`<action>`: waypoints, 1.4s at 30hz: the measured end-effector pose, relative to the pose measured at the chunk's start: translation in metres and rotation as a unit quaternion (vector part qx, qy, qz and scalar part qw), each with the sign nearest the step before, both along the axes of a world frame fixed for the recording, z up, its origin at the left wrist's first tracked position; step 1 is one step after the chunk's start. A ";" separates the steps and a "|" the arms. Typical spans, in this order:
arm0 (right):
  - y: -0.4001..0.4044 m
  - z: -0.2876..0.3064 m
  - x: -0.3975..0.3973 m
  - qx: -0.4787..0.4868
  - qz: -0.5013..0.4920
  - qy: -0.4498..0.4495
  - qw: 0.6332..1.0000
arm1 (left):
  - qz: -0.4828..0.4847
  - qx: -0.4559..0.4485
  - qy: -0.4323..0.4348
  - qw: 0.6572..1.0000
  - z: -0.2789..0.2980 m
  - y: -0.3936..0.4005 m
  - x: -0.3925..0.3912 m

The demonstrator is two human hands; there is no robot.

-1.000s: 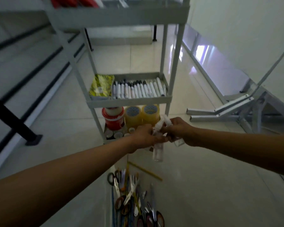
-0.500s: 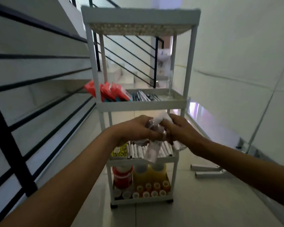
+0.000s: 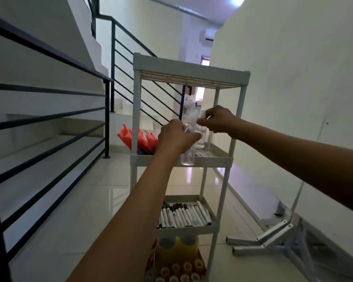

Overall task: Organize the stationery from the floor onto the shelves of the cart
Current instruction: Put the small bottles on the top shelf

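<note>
At the cart's second shelf (image 3: pixel 212 159), left hand (image 3: pixel 175 137) fingers curled round clear bottle (image 3: pixel 187 157), right hand (image 3: pixel 218 121) pinching another.

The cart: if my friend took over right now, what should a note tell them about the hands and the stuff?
Left hand grips a clear bottle at the cart's second shelf.
Right hand pinches a small clear bottle top above that shelf.
Done: red packets on the second shelf, markers on the third, tape rolls at the bottom.
Left: set these bottles down; top shelf looks bare.
</note>
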State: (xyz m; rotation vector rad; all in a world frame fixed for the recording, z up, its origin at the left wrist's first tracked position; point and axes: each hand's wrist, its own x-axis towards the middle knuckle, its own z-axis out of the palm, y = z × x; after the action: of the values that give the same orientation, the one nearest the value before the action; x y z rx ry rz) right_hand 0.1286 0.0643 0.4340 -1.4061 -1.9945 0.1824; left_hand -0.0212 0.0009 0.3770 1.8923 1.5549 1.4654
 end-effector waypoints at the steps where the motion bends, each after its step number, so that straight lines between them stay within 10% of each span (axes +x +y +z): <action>1: 0.008 0.000 -0.003 -0.009 -0.015 -0.011 1.000 | 0.006 -0.001 -0.004 1.000 -0.001 0.001 -0.002; 11: 0.069 -0.011 0.001 -0.031 -0.180 -0.135 0.974 | -0.012 -0.039 -0.045 0.998 -0.012 0.007 -0.008; 25: 0.087 -0.021 0.008 -0.032 -0.189 -0.123 0.974 | -0.012 -0.020 -0.034 0.999 -0.016 0.007 -0.007; 32: 0.063 -0.003 -0.009 -0.010 -0.179 -0.269 0.946 | -0.011 -0.005 -0.073 0.997 -0.023 0.012 -0.007; 38: 0.004 0.039 -0.021 -0.309 0.109 -0.016 0.944 | 0.009 0.000 -0.168 0.986 -0.022 0.021 -0.010; 42: -0.004 0.038 -0.016 -0.321 0.144 0.033 0.935 | 0.061 0.018 -0.166 0.984 -0.025 0.027 -0.008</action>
State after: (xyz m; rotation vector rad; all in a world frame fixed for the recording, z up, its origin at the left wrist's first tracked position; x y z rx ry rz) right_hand 0.1126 0.0600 0.4721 -1.4352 -2.1727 1.0822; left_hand -0.0295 0.0279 0.3520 1.4942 1.5127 1.7644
